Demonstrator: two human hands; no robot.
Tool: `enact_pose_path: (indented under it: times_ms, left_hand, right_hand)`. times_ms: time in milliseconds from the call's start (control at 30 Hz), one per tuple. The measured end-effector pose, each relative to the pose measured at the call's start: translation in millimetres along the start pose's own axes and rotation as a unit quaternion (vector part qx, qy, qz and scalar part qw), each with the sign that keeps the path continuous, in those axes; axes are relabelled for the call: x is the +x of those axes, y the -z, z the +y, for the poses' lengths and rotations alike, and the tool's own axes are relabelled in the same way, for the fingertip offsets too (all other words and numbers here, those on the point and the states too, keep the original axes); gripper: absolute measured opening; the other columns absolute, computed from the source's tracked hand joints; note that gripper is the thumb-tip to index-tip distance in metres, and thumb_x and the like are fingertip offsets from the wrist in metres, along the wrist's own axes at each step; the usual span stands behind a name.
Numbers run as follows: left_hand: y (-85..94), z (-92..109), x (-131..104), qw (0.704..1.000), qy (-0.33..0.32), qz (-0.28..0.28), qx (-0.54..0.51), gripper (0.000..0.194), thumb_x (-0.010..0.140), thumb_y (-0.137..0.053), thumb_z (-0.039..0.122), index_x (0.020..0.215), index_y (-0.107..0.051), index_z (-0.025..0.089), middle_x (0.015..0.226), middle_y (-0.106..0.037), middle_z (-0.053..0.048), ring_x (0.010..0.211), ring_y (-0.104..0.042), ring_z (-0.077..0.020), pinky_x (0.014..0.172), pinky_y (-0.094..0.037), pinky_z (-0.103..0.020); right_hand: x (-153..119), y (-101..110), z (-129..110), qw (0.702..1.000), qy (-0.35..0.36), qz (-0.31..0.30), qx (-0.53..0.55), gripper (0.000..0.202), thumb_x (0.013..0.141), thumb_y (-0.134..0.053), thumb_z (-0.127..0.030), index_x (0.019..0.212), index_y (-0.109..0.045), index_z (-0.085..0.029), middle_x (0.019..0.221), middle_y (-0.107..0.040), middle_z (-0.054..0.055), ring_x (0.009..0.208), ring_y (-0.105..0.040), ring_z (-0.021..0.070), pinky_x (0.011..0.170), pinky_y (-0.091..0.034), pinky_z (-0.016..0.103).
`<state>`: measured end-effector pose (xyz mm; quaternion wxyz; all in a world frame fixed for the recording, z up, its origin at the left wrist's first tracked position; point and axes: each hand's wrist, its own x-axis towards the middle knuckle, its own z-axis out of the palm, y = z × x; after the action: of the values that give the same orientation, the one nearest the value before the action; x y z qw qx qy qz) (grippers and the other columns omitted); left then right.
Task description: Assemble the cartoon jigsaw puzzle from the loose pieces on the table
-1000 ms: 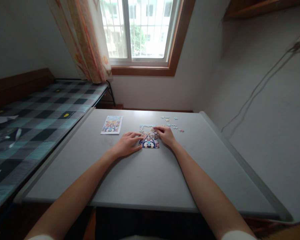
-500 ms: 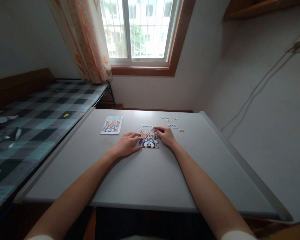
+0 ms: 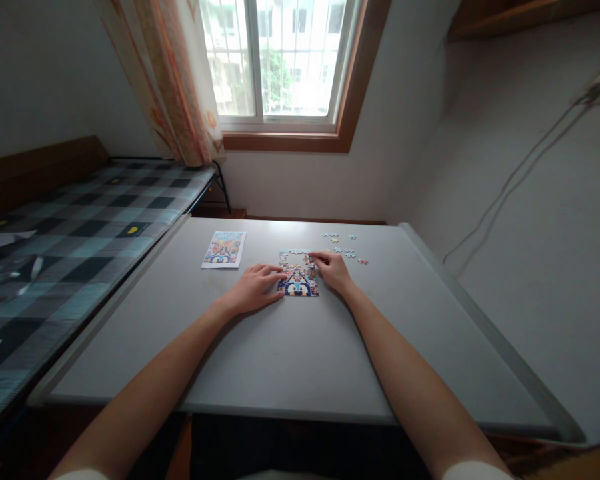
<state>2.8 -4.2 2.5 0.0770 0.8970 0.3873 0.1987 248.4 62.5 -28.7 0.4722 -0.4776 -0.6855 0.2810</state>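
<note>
A partly assembled jigsaw puzzle (image 3: pixel 300 288) lies on the table, its lower part showing a blue and white cartoon face. A gap shows in its upper middle, inside the top border. Spread fingers of my left hand (image 3: pixel 254 288) rest against the puzzle's left edge, thumb near the lower left corner. At the upper right edge, my right hand (image 3: pixel 333 270) is closed in a pinch on a small puzzle piece, mostly hidden by the fingertips. Several loose puzzle pieces (image 3: pixel 350 254) lie beyond and right of this hand.
A printed picture sheet (image 3: pixel 223 251) with a similar design lies left of the puzzle on the white table (image 3: pixel 290 360). A bed with a checked cover (image 3: pixel 80 227) stands along the left. Behind are a window and curtain; a cable (image 3: pixel 510 180) hangs on the right wall.
My right hand's fingertips have shifted slightly right and toward the puzzle's right edge. The left hand, the sheet and most loose pieces stay where they were.
</note>
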Motion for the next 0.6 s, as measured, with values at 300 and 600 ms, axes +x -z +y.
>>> enact_pose_path:
  times_ms: [300, 600]
  left_hand:
    - [-1.0, -0.8, 0.0, 1.0, 0.002, -0.004, 0.007, 0.042, 0.088, -0.055, 0.041, 0.129, -0.054, 0.031, 0.128, -0.055, -0.004, 0.116, -0.049, -0.0239, 0.102, -0.037, -0.041]
    - [-0.8, -0.8, 0.2, 1.0, 0.001, -0.008, 0.008, 0.042, 0.088, -0.054, 0.041, 0.129, -0.054, 0.032, 0.129, -0.054, -0.004, 0.117, -0.049, -0.0236, 0.103, -0.037, -0.041]
  right_hand:
    - [0.4, -0.7, 1.0, 1.0, -0.003, 0.007, 0.008, 0.023, 0.077, -0.055, -0.026, 0.087, -0.074, -0.016, 0.088, -0.072, 0.008, 0.079, -0.064, 0.0177, 0.076, -0.049, 0.031]
    - [-0.2, -1.0, 1.9, 1.0, -0.002, 0.005, 0.009, 0.023, 0.077, -0.055, -0.025, 0.088, -0.074, -0.017, 0.088, -0.072, 0.007, 0.078, -0.063, 0.0173, 0.075, -0.049, 0.031]
